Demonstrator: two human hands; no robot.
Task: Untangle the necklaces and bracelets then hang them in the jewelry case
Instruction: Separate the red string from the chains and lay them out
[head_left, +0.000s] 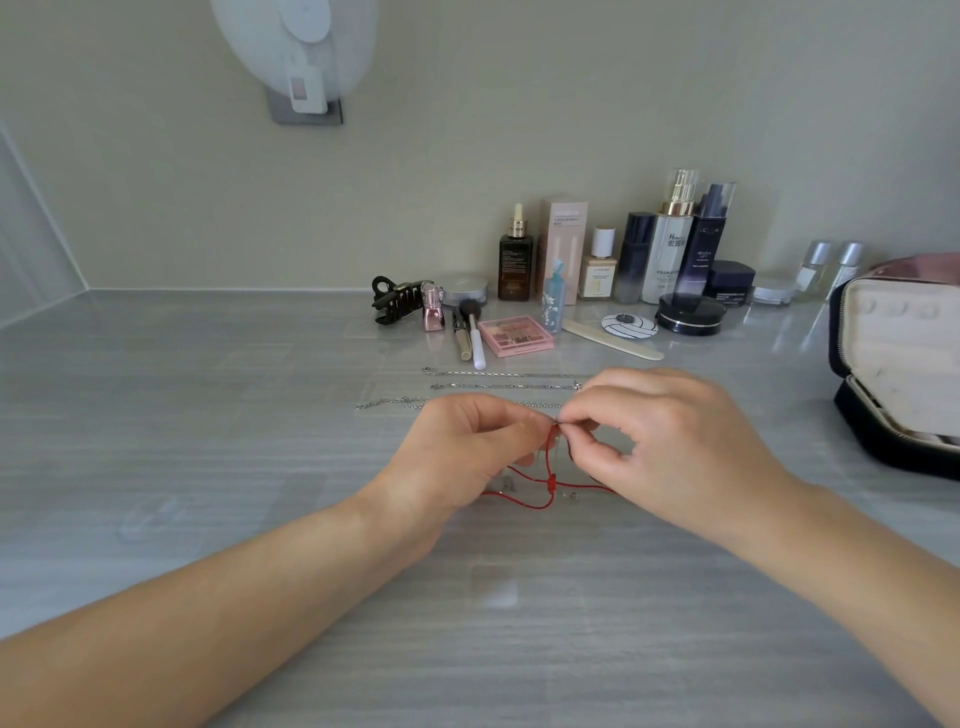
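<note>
A red cord bracelet (545, 486) lies tangled on the grey table in the middle, part of it lifted. My left hand (467, 447) and my right hand (670, 441) meet above it, and both pinch the cord at a small clasp between their fingertips. Just beyond my hands, three silver chains lie stretched out in rows: the far chain (498, 374), the middle chain (504, 386) and the near chain (395, 402), partly hidden by my hands. The jewelry case (893, 364) stands open at the right edge, dark outside and cream inside.
Cosmetics crowd the back of the table: a black hair claw (395, 299), a pink eyeshadow palette (515, 335), brushes, a nail file (613, 339), a brown serum bottle (515, 262), a pink box (563, 249) and several bottles and jars (691, 244). A white wall device (304, 57) hangs above.
</note>
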